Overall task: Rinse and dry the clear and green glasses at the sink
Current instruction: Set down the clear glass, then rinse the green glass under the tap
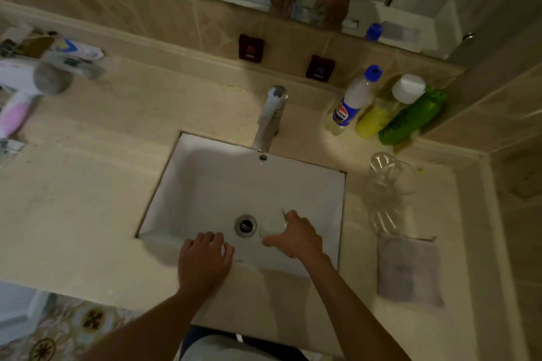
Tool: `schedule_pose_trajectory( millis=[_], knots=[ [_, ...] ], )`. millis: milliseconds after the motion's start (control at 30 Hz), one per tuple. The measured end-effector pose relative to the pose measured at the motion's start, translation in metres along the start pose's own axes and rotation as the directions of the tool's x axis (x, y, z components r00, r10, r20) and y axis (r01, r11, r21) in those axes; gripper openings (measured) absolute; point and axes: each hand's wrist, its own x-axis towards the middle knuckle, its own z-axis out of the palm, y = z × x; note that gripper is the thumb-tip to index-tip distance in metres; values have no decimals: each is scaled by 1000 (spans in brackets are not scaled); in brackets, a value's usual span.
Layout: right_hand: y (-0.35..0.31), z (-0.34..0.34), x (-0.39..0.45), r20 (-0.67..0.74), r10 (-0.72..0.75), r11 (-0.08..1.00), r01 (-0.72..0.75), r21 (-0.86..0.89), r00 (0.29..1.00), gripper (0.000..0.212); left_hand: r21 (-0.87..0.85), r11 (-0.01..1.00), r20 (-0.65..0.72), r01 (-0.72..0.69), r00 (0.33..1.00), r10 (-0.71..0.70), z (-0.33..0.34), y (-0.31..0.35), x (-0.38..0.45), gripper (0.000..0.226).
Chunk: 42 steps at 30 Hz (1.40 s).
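Observation:
My right hand [296, 236] grips a clear glass [272, 226] low inside the white sink [205, 184], just right of the drain [245, 225]. My left hand [205, 258] rests on the sink's near rim with its fingers curled and nothing in it. Several more clear glasses [391, 182] stand on the counter to the right of the sink. I cannot make out a green glass. The tap [271, 114] stands behind the sink, and no water stream is visible.
A grey cloth [409, 268] lies on the counter at the right. Three bottles stand at the back right: a blue-capped one [355, 99], a yellow one [381, 114] and a green one [410, 119]. A hair dryer [26, 79] and clutter are at the far left.

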Motion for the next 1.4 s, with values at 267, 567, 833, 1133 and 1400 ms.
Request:
schedule_pose_trajectory(
  millis=[267,567,833,1133,1400],
  knots=[
    [1,1,0,-77,-12,999,14,30,997,96,-3,1000,-4,17,1000,-17,0,1,0,30],
    [45,-10,-13,-266,-106,818,237,525,958,96,-11,1000,7,17,1000,-17,-7,2,-1,34],
    [132,-38,-32,-498,91,652,327,684,862,76,-27,1000,8,16,1000,-15,-2,-1,-1,30],
    [204,-116,-4,-605,371,553,355,753,705,67,10,1000,27,18,999,-18,-5,2,-1,36],
    [227,-167,42,-621,461,616,275,739,634,82,65,998,47,-11,999,7,-8,3,-1,30]
  ],
)
